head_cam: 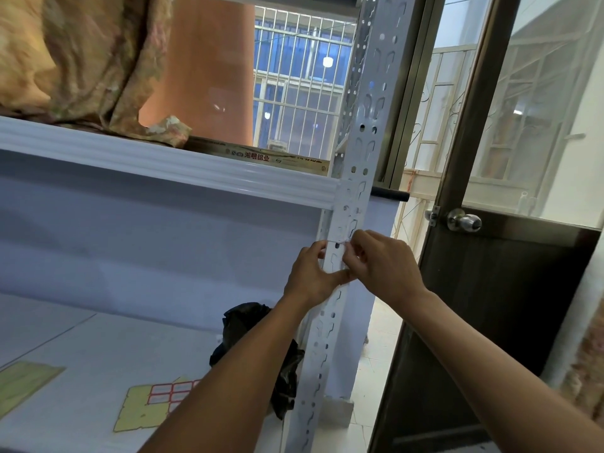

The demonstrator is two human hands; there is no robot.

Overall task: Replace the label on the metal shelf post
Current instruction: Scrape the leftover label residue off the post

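The person's two hands meet on the white perforated metal shelf post (362,132), just below the upper shelf (163,158). The label (341,242) is pale against the post and hard to make out; only a thin edge of it shows across the post's front, between the two hands. The right hand (382,259) has its fingertips curled together, pinching at the right end of that edge. The left hand (310,273) grips the post from its left side, thumb laid across the front just below the label. On the lower shelf (81,338) lie a sheet of red-bordered stickers (163,395) and, beside the post, a black plastic bag (245,322). The upper shelf carries patterned fabric (98,60) and a printed box (261,156).
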